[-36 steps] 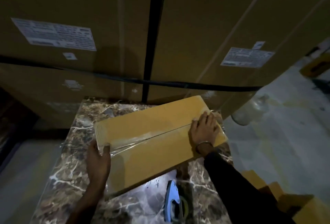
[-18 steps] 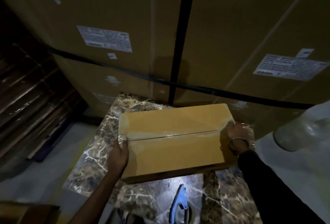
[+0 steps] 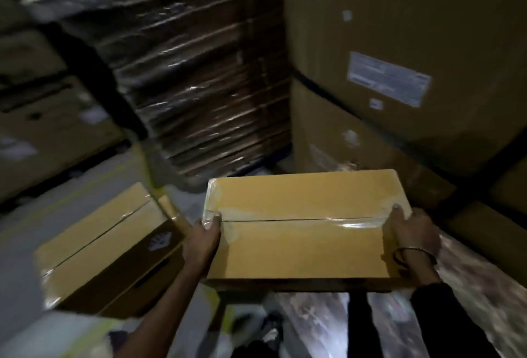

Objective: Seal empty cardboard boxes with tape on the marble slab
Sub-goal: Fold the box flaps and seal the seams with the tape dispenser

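Left hand (image 3: 203, 239) grips the taped cardboard box (image 3: 302, 232) at its 9 o'clock end, thumb curled over the top edge; right hand (image 3: 410, 233), a bangle (image 3: 415, 255) on its wrist, grips the 3 o'clock end likewise. That box hangs over the marble tabletop's (image 3: 470, 286) 9 o'clock edge. Another taped box (image 3: 102, 246) lies at 9 o'clock, lower down.

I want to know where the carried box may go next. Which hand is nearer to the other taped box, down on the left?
Left. The left hand grips the carried box at its end beside the other taped box; the right hand holds the far end.
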{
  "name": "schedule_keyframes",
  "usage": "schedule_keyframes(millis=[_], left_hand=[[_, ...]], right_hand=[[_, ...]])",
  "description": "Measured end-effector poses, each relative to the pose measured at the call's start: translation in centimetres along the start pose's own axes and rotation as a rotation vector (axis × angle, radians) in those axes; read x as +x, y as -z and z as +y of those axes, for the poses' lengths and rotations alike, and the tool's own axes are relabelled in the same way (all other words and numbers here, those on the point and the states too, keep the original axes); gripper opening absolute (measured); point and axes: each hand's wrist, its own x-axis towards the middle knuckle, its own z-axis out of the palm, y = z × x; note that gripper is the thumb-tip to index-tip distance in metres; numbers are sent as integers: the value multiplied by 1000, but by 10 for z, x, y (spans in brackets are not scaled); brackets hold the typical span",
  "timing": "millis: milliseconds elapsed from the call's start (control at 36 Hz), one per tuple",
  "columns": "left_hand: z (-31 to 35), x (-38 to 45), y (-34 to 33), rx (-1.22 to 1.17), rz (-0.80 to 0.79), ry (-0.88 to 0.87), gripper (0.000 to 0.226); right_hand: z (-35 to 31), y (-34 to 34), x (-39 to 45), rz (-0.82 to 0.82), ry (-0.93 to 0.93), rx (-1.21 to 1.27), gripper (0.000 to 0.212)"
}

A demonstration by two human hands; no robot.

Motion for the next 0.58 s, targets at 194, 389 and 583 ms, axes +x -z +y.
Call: schedule_keyframes(millis=[194, 389, 583], left_hand=[[-75, 34, 94, -55, 160, 187, 76], [-170, 73, 176, -179, 302, 341, 76], [-259, 137, 240, -203, 343, 397, 71]], right_hand=[[-101, -94, -39, -211, 182, -4, 51], [-192, -175, -102, -446, 303, 9, 37], [-280, -272, -175, -522, 373, -17, 42]])
